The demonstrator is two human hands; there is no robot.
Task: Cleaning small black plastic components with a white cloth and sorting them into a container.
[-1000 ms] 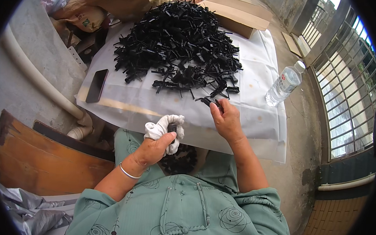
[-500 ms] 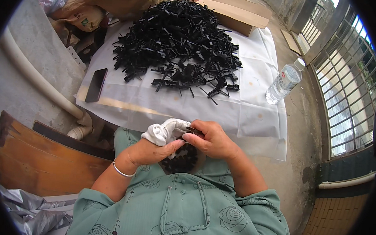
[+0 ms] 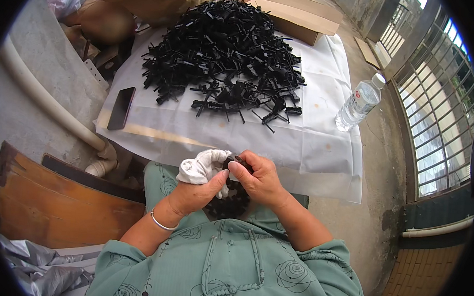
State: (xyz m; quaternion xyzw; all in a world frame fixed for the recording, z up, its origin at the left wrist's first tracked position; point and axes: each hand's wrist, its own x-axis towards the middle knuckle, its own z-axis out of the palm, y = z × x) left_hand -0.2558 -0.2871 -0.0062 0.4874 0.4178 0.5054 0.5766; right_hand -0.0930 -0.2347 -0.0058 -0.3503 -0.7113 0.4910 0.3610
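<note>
Both hands meet over my lap at the table's near edge. White cloth, perhaps a glove, (image 3: 198, 166) wraps the fingers of my left hand (image 3: 205, 188), whose thumb is bare and pressed in. My right hand (image 3: 258, 177) pinches a small dark plastic piece (image 3: 240, 161) between thumb and fingers. The left hand grips the same piece from the other side, partly hidden by the thumbs. Below the hands, a container of small dark pieces (image 3: 230, 202) rests in my lap. A large heap of black plastic parts with thin stems (image 3: 226, 51) covers the far part of the table.
The table (image 3: 301, 146) has a white plastic cover. A black phone (image 3: 121, 108) lies at its left, a water bottle (image 3: 360, 102) stands at its right edge. An opened cardboard box (image 3: 302, 23) sits behind. A wooden board (image 3: 62, 203) and a pipe (image 3: 52, 95) are at left.
My right hand has tilted and shifted slightly left and down. My left hand has turned a little, and the dark piece between them shows at a different angle.
</note>
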